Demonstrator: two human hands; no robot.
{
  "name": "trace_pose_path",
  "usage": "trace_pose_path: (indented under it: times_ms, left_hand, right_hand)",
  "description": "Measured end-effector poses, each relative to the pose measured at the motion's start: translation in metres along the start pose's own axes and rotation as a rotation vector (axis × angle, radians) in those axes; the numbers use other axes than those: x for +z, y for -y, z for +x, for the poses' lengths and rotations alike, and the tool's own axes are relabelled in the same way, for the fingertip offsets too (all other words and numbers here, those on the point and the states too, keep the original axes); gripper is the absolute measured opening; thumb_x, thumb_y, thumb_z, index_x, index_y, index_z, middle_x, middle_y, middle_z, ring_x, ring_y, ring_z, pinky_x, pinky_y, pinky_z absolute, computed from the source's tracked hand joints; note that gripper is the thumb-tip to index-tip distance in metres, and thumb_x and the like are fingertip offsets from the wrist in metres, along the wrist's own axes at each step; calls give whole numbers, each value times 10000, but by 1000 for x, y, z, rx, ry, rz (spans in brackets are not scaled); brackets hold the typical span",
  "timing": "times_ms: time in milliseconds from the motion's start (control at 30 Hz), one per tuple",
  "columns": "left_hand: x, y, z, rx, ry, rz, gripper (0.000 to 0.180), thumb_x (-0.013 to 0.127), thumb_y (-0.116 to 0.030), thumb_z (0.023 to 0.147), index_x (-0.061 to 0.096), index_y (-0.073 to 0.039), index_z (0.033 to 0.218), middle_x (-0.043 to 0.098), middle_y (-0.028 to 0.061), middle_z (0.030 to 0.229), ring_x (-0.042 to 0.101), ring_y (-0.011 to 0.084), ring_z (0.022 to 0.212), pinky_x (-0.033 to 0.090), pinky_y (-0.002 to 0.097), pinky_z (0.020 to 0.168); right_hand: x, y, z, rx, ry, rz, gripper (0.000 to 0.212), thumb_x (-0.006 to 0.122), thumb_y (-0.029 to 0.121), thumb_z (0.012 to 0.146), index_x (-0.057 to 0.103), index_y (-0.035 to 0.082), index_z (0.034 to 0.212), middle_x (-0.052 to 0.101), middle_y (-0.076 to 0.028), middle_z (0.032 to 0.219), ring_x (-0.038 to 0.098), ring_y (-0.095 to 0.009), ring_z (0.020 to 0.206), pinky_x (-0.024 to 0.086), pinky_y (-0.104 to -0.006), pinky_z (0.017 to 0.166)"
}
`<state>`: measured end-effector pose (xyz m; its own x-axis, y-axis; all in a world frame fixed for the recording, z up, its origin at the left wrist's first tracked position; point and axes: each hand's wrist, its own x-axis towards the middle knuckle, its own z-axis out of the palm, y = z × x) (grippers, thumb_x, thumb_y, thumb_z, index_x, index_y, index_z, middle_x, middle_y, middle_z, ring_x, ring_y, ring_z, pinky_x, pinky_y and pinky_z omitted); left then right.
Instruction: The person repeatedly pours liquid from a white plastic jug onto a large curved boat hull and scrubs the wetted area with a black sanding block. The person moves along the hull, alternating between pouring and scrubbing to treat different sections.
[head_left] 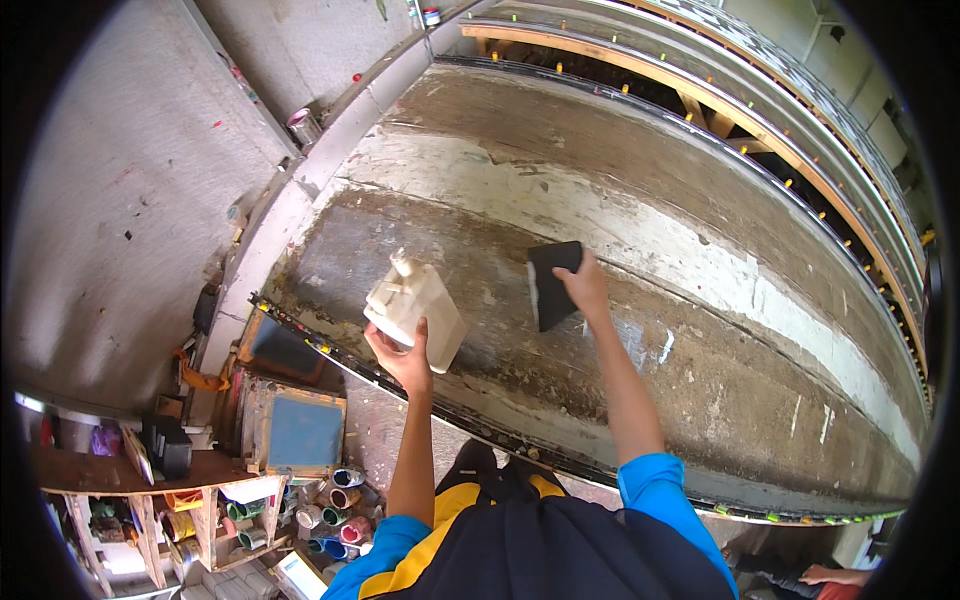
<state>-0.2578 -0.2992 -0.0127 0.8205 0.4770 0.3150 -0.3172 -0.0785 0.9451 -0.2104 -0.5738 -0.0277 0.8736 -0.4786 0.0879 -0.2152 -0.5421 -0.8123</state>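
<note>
Above the near left part of a long, stained work table, my left hand is closed round an off-white plastic jug. The jug is tilted, and its narrow neck points up and away from me. To its right, a dark flat rectangular pad with a pale left edge hangs over the table. My right hand grips the pad by its right side, fingers mostly hidden behind it. Whether the pad touches the table surface, I cannot tell.
Small yellow and green pegs line the table's edge rails. A second long table with a wooden rail runs beyond. At lower left are a framed blue screen, several paint cans and a wooden shelf. Another person's hand shows at lower right.
</note>
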Motion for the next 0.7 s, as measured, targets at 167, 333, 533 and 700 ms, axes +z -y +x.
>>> trace_pose_path:
  times_ms: [167,333,533,700]
  left_hand:
    - [9,0,-2,2,12,12,597,748,-95,675,367,-2,1126,489,142,1064,472,220,1010,362,339,889]
    - [7,3,4,-41,14,7,599,756,-106,670,372,-9,1119,486,139,1068,469,213,1013,361,341,890]
    - [13,7,14,-52,25,-74,595,753,-102,676,366,-10,1120,490,136,1059,478,210,998,370,335,881]
    - [7,13,29,1,15,-48,578,747,-90,682,367,-24,1112,489,124,1053,482,202,986,375,332,871]
  right_hand:
    - [52,12,30,65,159,-44,662,711,232,627,446,-15,1181,586,-271,962,575,-373,917,465,-408,774]
    - [37,-2,29,55,113,-134,621,702,239,628,470,-12,1146,603,-253,928,589,-365,896,467,-400,767]
    - [-33,-46,19,126,-38,-61,499,687,194,642,474,-34,1031,607,-253,841,587,-397,836,464,-426,732]
    - [-26,-13,8,173,-110,-98,533,705,245,647,456,-35,1026,606,-242,844,588,-398,817,460,-427,715]
